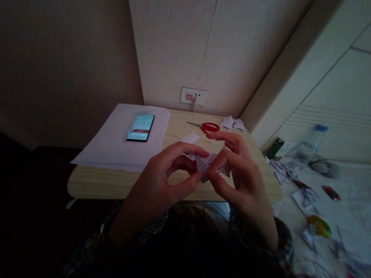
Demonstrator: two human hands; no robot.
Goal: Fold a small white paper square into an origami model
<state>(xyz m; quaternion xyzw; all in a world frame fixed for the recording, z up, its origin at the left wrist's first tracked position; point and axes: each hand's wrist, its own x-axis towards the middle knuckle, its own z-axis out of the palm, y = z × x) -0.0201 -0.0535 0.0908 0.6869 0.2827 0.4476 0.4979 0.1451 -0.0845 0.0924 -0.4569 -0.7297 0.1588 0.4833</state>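
A small folded white paper piece (206, 164) is held in front of me, above the near edge of a light wooden table (117, 182). My left hand (163, 176) pinches its left side between thumb and fingertips. From the right, my right hand (241, 173) pinches the other side, thumb underneath and fingers curled over the top. Both hands are closed on the paper, which they partly hide.
On the table lie a stack of white sheets (113, 141) with a lit phone (140, 128) on top, red-handled scissors (205, 126), a paper strip (190, 138) and folded paper pieces (233, 123). A wall socket (193, 96) sits behind. Paper scraps (304, 197) and a plastic bottle (307, 147) litter the white surface at right.
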